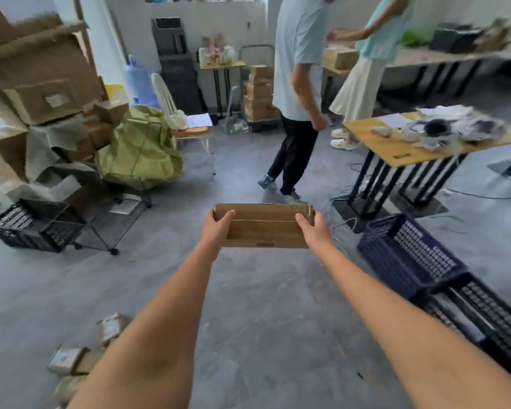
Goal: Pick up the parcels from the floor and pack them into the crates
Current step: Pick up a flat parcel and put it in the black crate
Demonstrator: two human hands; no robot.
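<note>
1. Far to the left of the held cardboard parcel (pixel 264 225) stands a tall heap of torn cardboard boxes (pixel 39 81), with a black crate (pixel 34 225) and a wire rack on castors (pixel 112 222) on the floor at its foot.
2. Left of the parcel and further back, a bulging yellow-green sack (pixel 139 149) leans against the heap, and a wooden chair (pixel 186 128) stands just beside it.
3. Below and left of the parcel, near the left forearm, several small parcels on the floor (pixel 80 349) lie close together, blurred.
4. The left hand (pixel 216 228) grips the parcel's left end, thumb laid over the top face and fingers wrapped under the edge.
5. The parcel is a flat brown carton held out in front at arm's length, clear of the grey floor (pixel 263 305), roughly level, with a dark label on its near side.
6. The right hand (pixel 314 231) grips the parcel's right end the same way, thumb on top, fingers curled round the edge.
7. Behind the parcel a person in a pale shirt and dark trousers (pixel 298 93) stands on the floor; a second person in a light skirt (pixel 363 75) is further back and to the right.
8. Right of the parcel stands a wooden table on black legs (pixel 401 154), strewn with pale cloths.
9. Right of the parcel and nearer, a dark blue crate (pixel 407 255) sits on the floor, touching a black crate beside it (pixel 484 320); what the crates hold is too blurred to tell.
</note>
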